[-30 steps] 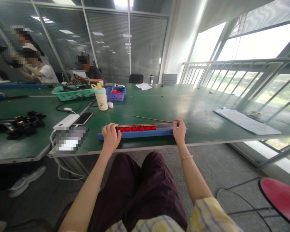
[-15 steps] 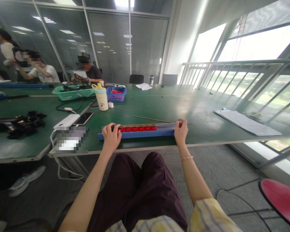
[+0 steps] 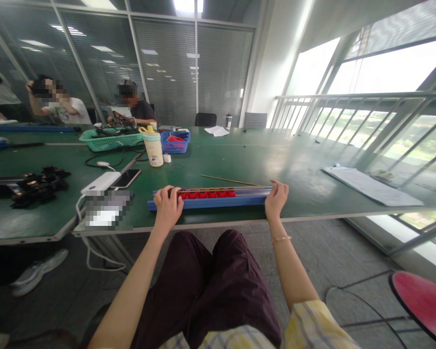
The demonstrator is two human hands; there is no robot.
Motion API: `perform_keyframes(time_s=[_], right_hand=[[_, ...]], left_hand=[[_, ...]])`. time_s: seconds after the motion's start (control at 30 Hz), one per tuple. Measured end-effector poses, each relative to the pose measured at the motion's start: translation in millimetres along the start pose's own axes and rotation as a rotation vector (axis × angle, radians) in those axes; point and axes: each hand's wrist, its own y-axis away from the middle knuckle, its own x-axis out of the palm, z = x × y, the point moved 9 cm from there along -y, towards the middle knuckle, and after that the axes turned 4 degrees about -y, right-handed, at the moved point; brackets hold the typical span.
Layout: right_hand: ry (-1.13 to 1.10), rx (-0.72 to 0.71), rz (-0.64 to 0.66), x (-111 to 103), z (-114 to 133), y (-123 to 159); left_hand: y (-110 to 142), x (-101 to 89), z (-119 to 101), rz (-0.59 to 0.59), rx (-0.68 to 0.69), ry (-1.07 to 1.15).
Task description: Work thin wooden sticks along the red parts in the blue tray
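A long blue channel-shaped rail [image 3: 218,202] lies along the front of the green table, with a row of red pieces [image 3: 207,194] in its left and middle part. Thin, yellowish strips run along the top of the red row. My left hand [image 3: 168,207] is closed over the rail's left end, fingertips curled over its top. At the opposite end, my right hand [image 3: 276,198] has its fingers curled and pinched together; whatever lies between them is hidden. Behind the rail a loose thin yellow rod [image 3: 228,180] rests on the table, slanting toward the right.
Left of the rail are a phone [image 3: 127,178], a white power strip [image 3: 100,183] and black parts [image 3: 39,186]. Farther back stand a cup [image 3: 153,151], a green basket [image 3: 111,143] and a blue basket [image 3: 175,147]. A clipboard [image 3: 370,184] lies right. People sit at the far left.
My right hand has shifted slightly to the right along the rail's end. My left hand and the red pieces stay where they were. A standing person at far left has moved.
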Motion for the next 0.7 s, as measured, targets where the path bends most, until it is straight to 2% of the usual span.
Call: perform_keyframes(time_s=[0.7], right_hand=[[0.16,0.157,-0.144,-10.8,-17.4,4.0]], left_hand=[[0.7,-1.9,3.2,0.008,-0.013,0.024]])
